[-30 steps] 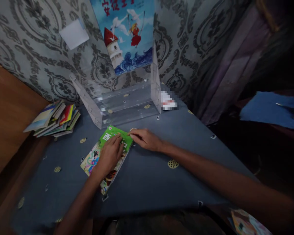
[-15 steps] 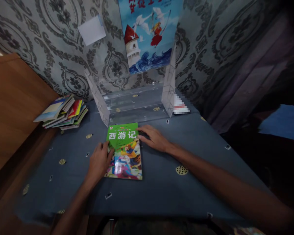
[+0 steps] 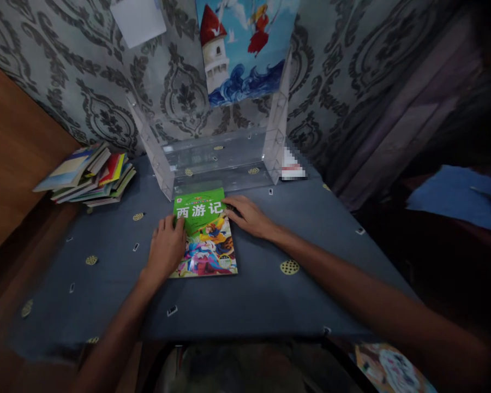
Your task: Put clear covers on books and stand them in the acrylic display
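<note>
A green picture-story book (image 3: 207, 234) with white Chinese characters and colourful cartoon figures is cover up on the dark blue tablecloth. My left hand (image 3: 167, 245) holds its left edge, the thumb over the cover and the fingers bent along the side. At the upper right edge, my right hand (image 3: 247, 215) grips the book between thumb and fingers; some fingertips are hidden. Just beyond the book stands a clear acrylic rack (image 3: 221, 177) with shelf strips between two side panels.
A stack of books (image 3: 92, 177) lies at the back left, beside a wooden panel (image 3: 20, 147). A picture poster (image 3: 241, 60) and a white box (image 3: 139, 22) are at the patterned wall. Right of the rack lies a pixelated white item (image 3: 292, 166). A blue cloth (image 3: 458, 196) is farther right.
The view has tipped downward, so everything sits higher in the picture. My left hand has slid farther up the book's left edge. My right hand stays at the upper right edge.
</note>
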`<state>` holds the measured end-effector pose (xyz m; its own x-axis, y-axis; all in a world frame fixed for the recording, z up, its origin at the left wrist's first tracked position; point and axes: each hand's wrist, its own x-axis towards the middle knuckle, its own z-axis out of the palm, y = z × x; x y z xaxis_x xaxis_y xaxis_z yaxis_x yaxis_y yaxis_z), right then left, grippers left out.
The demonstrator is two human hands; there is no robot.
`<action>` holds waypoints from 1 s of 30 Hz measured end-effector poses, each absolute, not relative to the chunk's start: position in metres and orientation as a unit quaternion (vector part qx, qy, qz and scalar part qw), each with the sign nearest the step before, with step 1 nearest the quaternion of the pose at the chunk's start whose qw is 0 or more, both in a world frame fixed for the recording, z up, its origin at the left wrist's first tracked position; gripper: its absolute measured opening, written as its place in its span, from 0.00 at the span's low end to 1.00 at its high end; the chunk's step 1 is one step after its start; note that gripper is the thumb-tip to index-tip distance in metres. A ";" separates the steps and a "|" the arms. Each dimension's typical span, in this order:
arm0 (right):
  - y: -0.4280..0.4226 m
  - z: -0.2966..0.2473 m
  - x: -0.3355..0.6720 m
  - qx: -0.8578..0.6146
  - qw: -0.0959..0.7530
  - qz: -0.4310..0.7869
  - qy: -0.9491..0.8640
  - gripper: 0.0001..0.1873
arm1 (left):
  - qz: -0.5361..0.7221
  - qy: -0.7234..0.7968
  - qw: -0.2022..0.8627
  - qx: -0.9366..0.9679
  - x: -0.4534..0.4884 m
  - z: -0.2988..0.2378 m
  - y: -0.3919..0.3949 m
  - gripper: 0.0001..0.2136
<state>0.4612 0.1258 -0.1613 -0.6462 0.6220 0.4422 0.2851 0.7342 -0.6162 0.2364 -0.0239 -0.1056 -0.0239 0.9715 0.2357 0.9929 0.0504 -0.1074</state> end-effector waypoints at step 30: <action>0.040 -0.142 0.510 -0.061 0.337 0.268 -0.900 0.15 | -0.146 -0.465 0.058 -0.871 0.281 -0.117 -0.066 0.21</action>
